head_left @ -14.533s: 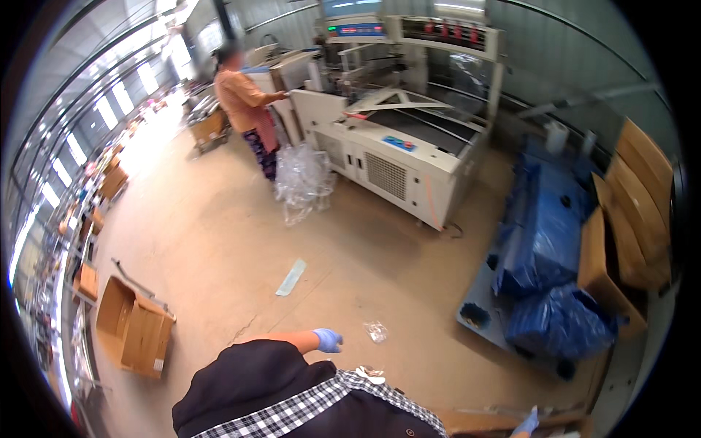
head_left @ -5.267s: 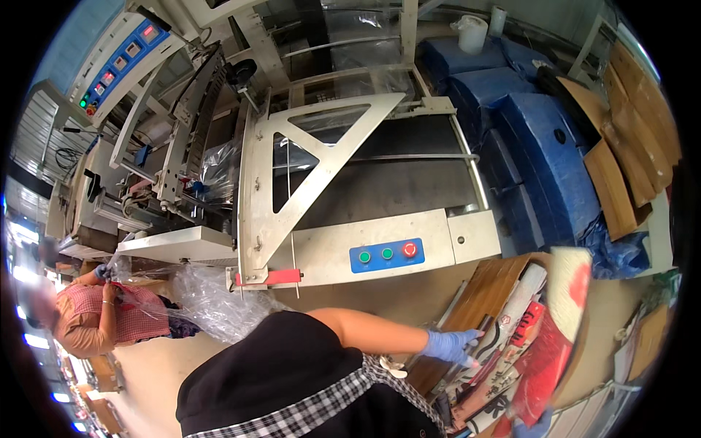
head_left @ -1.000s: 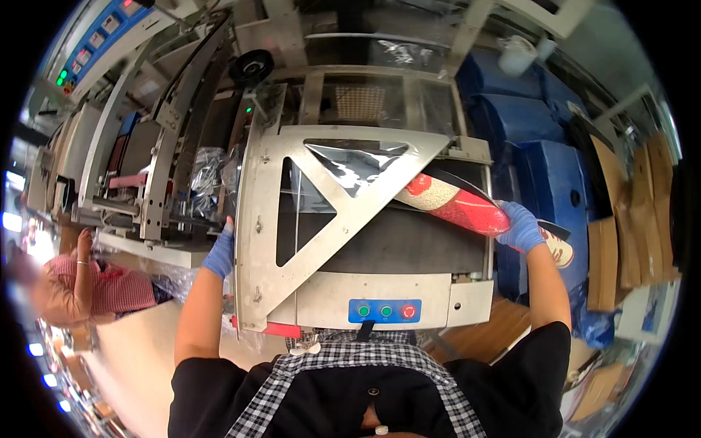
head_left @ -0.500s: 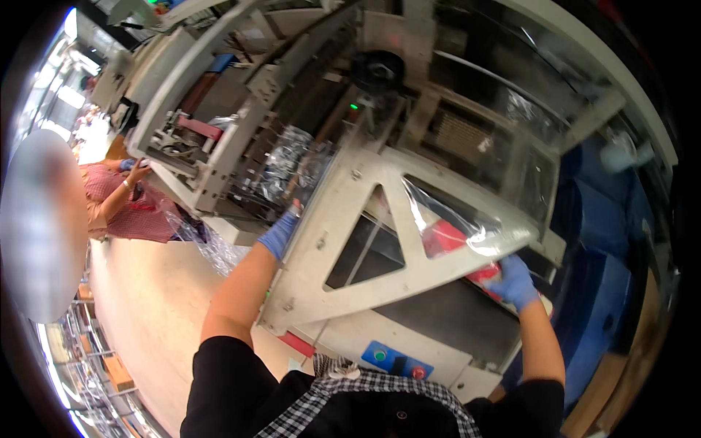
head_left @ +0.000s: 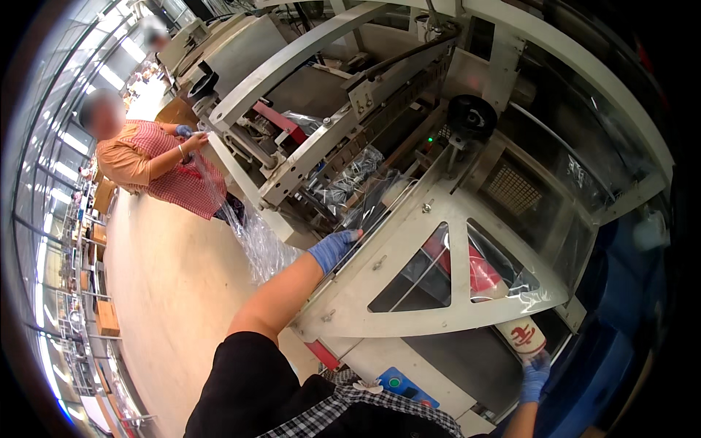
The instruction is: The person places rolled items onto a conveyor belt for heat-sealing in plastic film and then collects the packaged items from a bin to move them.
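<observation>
My left hand, in a blue glove, is at the left edge of a pale metal plate with triangular cut-outs. Its fingers look curled at clear film by that edge; their tips are hidden, so I cannot make out what they grip. Low on the right, my gloved right hand closes on the end of a cream cup-like cylinder with a red print. The cylinder's upper end runs under the plate. Through the right cut-out shows a red piece with a cream end, under shiny film.
Around the plate stands a machine frame with a black roller and a blue button panel. Crumpled film hangs at its left side. A person in a checked apron stands left, hands at the machine. Blue bins are right.
The view has swung left, and the machine sits further right in it. My right hand has moved to the near end of the cream cylinder, which now sticks out below the plate.
</observation>
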The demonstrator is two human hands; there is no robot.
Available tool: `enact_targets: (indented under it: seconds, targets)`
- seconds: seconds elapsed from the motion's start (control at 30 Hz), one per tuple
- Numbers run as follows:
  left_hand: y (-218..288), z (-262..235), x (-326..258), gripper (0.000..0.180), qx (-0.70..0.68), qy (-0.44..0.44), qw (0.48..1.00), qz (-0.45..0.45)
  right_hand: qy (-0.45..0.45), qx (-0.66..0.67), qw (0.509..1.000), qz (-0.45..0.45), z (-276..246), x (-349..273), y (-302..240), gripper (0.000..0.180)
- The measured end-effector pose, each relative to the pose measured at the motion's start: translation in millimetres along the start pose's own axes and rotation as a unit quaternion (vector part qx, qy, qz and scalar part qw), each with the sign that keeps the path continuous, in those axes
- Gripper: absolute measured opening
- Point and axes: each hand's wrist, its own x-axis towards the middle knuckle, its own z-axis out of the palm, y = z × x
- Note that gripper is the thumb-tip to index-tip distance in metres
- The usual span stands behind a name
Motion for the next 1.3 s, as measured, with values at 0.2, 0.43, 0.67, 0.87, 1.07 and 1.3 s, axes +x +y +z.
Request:
enact_targets:
  seconds: [0.2,0.43,0.67,0.87,1.07,1.3]
  targets:
    - [-7.0,-16.7,-21.3,0.018,-0.178,0.054,0.983,-0.006,-0.047,-0.015,0.996,0.081,85.3,-19.6,-54.3,0.034]
    - [18.8,-10.6,-25.0,0.042,-0.173,0.189,0.962,0.096,-0.053,-0.023,0.998,0.004,125.1,-4.7,-26.5,0.033]
    - [18.0,8.3,-2.9,0.037,-0.075,0.059,0.985,0.142,-0.239,0.217,0.944,0.07,158.9,-20.9,-77.3,0.046]
    - [17.5,-51.1,-16.9,0.022,-0.138,0.138,0.976,0.093,-0.196,0.397,0.868,0.226,150.3,-18.5,-118.2,0.067]
    - [22.2,33.0,-19.5,0.053,-0.041,-0.015,0.997,0.066,-0.09,0.324,0.921,0.195,229.7,-55.6,-133.4,0.023]
    - [4.7,-76.0,-34.3,0.055,-0.107,0.165,0.977,0.088,-0.245,0.261,0.905,0.228,212.7,-94.7,-136.5,0.028]
